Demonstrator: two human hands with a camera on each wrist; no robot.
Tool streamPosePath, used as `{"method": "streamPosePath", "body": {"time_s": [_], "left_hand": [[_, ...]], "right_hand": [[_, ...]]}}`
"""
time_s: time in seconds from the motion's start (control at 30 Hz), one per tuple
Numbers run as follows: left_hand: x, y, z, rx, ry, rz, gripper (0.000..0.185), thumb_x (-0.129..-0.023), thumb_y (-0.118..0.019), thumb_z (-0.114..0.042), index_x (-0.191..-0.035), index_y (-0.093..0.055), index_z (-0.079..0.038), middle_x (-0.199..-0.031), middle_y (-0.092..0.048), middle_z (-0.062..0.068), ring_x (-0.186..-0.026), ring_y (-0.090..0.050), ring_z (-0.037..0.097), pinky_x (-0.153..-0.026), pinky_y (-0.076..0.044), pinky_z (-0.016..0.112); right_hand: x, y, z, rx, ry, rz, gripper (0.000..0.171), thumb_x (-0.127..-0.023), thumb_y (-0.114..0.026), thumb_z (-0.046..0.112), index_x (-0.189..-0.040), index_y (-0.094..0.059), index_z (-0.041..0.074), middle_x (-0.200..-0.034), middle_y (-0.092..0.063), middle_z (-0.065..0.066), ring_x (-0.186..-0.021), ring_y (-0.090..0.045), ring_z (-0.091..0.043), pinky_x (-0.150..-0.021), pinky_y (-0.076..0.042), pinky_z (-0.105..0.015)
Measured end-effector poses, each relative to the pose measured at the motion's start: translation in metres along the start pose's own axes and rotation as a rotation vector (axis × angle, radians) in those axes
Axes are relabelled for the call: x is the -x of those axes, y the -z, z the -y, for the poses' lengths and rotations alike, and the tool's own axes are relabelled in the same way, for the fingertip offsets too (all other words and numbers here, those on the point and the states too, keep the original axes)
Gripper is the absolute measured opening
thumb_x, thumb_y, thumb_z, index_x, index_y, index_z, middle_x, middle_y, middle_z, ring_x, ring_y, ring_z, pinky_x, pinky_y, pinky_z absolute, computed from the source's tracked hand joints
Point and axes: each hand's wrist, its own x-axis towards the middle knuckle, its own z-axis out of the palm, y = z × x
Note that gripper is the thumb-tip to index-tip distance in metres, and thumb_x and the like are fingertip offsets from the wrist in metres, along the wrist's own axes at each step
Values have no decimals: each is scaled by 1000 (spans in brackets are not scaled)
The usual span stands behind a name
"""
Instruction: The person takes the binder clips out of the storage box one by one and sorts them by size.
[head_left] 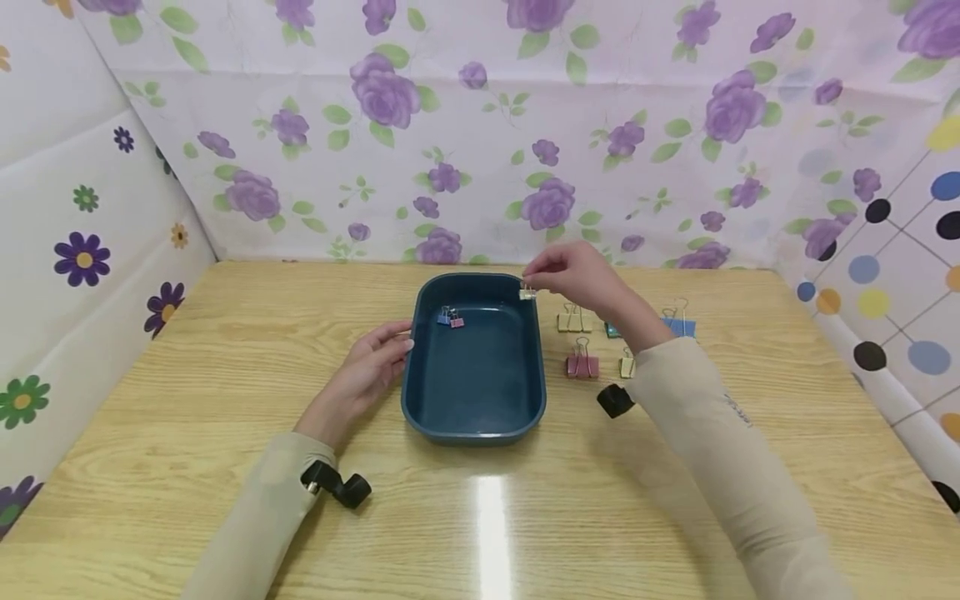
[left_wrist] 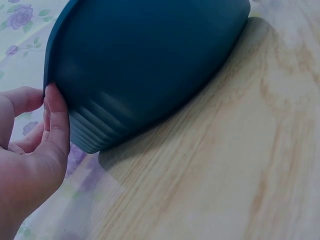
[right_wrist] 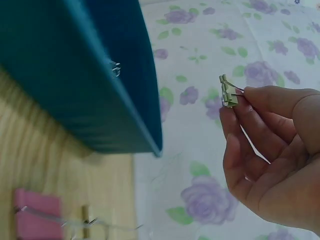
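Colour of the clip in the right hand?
Pale green-beige clip, pinched by the right hand; right wrist view shows it best.

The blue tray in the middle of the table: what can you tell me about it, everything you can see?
The blue tray is a deep, rounded-corner rectangular dish, dark teal and plastic-looking, with ribbed corners on the outside. It sits flat on the wooden table. Two small binder clips, one blue and one pink, lie inside near its far left corner. The left hand touches its left wall with its fingertips. The right hand holds a pale clip above its far right rim.

The right hand (head_left: 577, 275) pinches a pale binder clip (head_left: 527, 292) above the blue tray's (head_left: 474, 423) rim.
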Motion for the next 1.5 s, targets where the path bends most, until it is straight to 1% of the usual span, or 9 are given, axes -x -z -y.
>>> {"method": "streamPosePath", "body": {"time_s": [0.23,0.47,0.7,0.87,0.93,1.1,1.23,1.33,1.5], "left_hand": [[0,0,2,-7,-4,0,37,-99,-44,5,-136,-38,8,-94,-62,1,-83,-60,10,-75,-51,21],[0,0,0,-5,-9,1,37,-99,-45,5,-135,-38,8,-95,-63,1,-83,-60,10,-73,-50,21],[-1,0,1,-22,-17,24,40,-99,-46,3,-138,-36,10,-99,-63,2,-86,-60,10,-76,-50,22],[-1,0,1,-11,-15,10,38,-99,-45,5,-136,-37,9,-97,-63,1,-85,-60,10,-75,-50,22],[0,0,1,-11,-12,4,38,-99,-45,5,-136,-38,8,-96,-63,1,-85,-60,10,-75,-50,21],[0,0,1,-25,-10,4,41,-99,-46,3,-139,-35,10,-96,-62,1,-86,-59,10,-76,-50,21],[0,0,0,-21,-7,5,42,-99,-46,3,-139,-34,10,-96,-62,2,-86,-59,10,-76,-50,22],[0,0,0,-19,-4,-2,42,-99,-46,4,-139,-35,10,-98,-62,2,-85,-60,10,-75,-50,21],[-1,-1,1,-11,-3,2,41,-99,-46,3,-139,-36,9,-99,-62,3,-86,-59,10,-76,-50,21]], "right_hand": [[13,6,-24,-46,-42,5,22,-94,-65,17,-106,-69,-1,-103,-68,-13,-100,-60,-28,-93,-46,-44],[25,9,-35,-48,-67,14,24,-94,-65,20,-109,-68,1,-107,-67,-10,-103,-60,-25,-95,-45,-44],[40,7,-44,-80,-68,33,20,-94,-65,15,-107,-68,-1,-104,-68,-11,-100,-62,-27,-94,-46,-45],[51,4,-53,-85,-82,41,19,-94,-64,13,-106,-69,-1,-103,-69,-11,-101,-62,-32,-93,-47,-44],[55,2,-56,-69,-88,41,19,-94,-65,13,-106,-69,-1,-102,-70,-10,-100,-63,-31,-92,-48,-43],[68,-1,-66,-22,-93,36,17,-93,-66,13,-104,-71,2,-102,-70,-7,-97,-64,-23,-86,-49,-40],[79,-4,-76,-27,-101,48,16,-93,-65,11,-104,-72,1,-101,-70,-7,-94,-64,-23,-84,-50,-43],[86,-8,-83,-60,-107,48,17,-92,-66,11,-103,-72,-1,-99,-71,-8,-92,-65,-21,-84,-52,-41],[96,-14,-96,-96,-146,23,17,-90,-70,14,-99,-73,-1,-99,-70,-8,-91,-63,-15,-78,-52,-28]]}}
